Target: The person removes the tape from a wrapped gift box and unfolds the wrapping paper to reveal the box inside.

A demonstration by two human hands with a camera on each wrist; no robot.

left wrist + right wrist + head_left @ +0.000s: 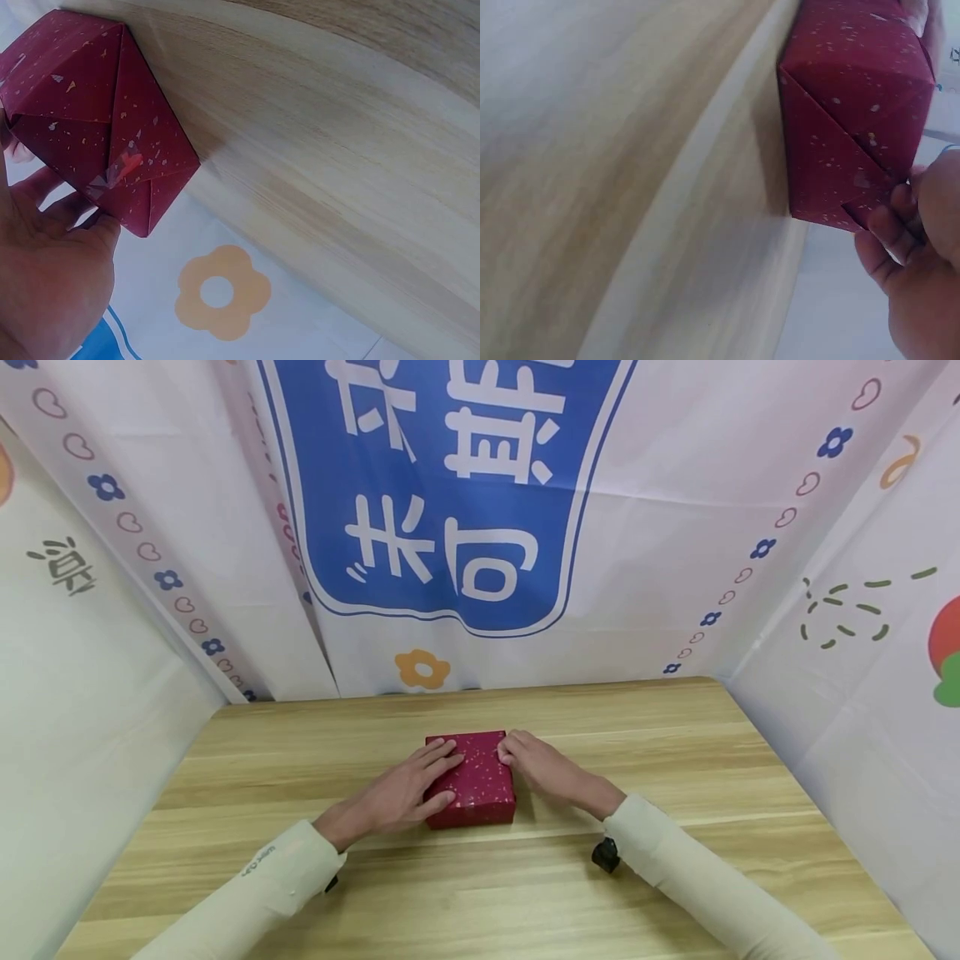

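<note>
A box wrapped in dark red paper with light flecks sits on the wooden table between both hands. My left hand rests on its top left side, fingers spread, thumb near the front edge. At the right edge is my right hand, its fingers curled against the box. The right wrist view shows those fingertips at a folded paper flap on the end, with a loose-looking edge beside them. In the left wrist view, the other end has creased folds and a shiny patch like clear tape.
The wooden table runs back to a white printed cloth hanging behind it. More cloth hangs on the left and right sides. A black object shows under the right sleeve cuff.
</note>
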